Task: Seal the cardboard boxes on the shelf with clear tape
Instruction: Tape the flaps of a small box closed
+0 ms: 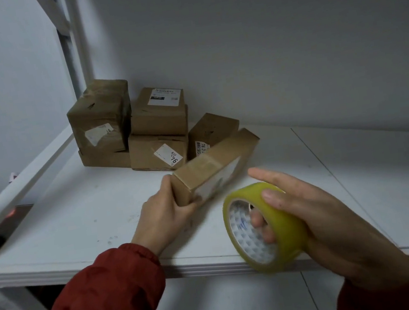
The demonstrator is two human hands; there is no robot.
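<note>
Now left grip (165, 211) clamped around flat box (215, 165); right grip (310, 216) clutching tape roll (264, 228) just beside.

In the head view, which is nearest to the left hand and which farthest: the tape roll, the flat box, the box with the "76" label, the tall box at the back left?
From the left hand:
1. Flat box, held in its fingers.
2. Tape roll, to the right, in the right hand.
3. Box with the "76" label, behind, bottom of the stack.
4. Tall box, back left corner.
</note>
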